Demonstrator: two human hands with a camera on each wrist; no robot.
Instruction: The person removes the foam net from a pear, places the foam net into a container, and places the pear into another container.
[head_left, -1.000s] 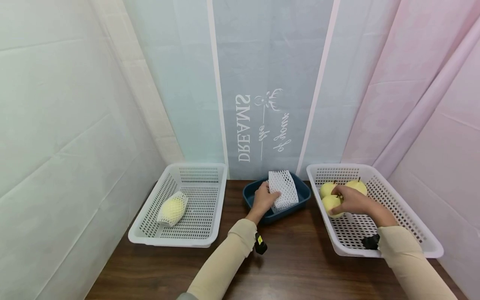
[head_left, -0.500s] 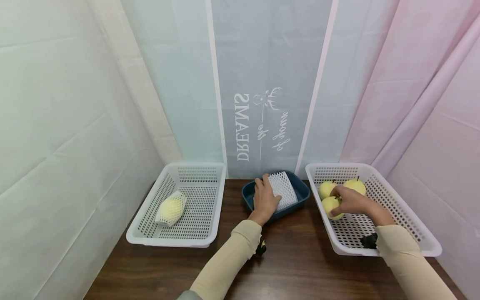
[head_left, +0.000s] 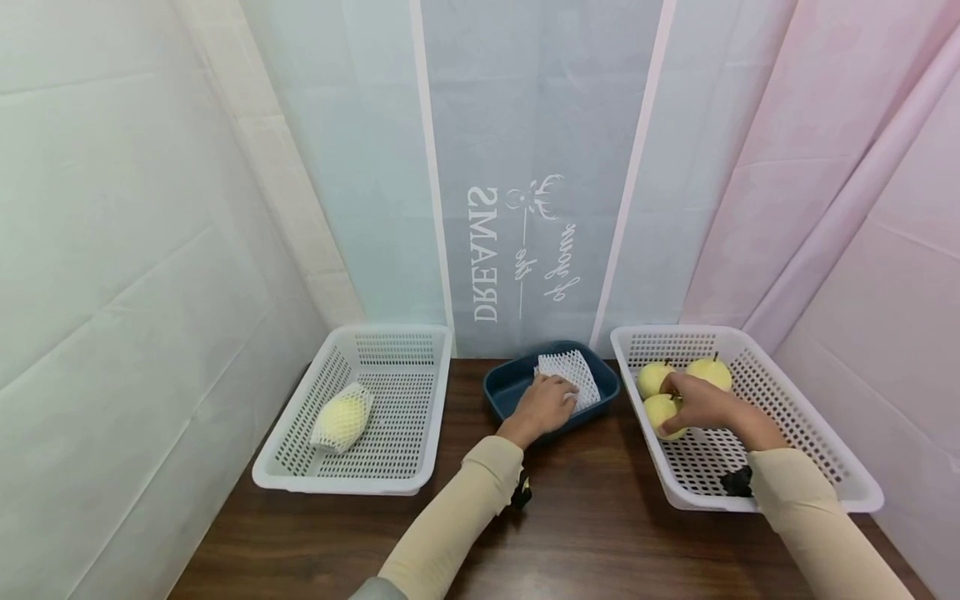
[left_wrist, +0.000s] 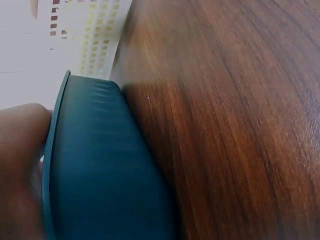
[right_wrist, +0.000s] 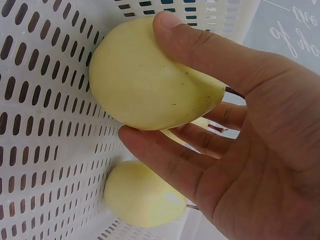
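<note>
My right hand (head_left: 701,402) grips a yellow pear (right_wrist: 145,75) between thumb and fingers, inside the right white basket (head_left: 806,417). Two more pears, one the far pear (head_left: 710,374), sit close to it; a lower pear (right_wrist: 142,195) shows under my fingers in the right wrist view. My left hand (head_left: 542,407) reaches over the near rim of a dark blue tray (head_left: 510,379), bent fingers on the white foam fruit nets (head_left: 572,367) in it. Whether these fingers pinch a net is hidden. The left wrist view shows only part of this hand, beyond the tray's outer wall (left_wrist: 105,165).
At the left stands another white basket (head_left: 345,482) holding one pear in a foam net (head_left: 343,419). Both baskets and the tray stand on a brown wooden table (head_left: 585,533). Curtains (head_left: 525,125) rise behind the table, with pale sheets on both sides.
My left hand has shifted from the nets' left edge onto their near part, its fingers now bent over them. The nets' upper edge sits slightly lower. My right hand stays on the pear.
</note>
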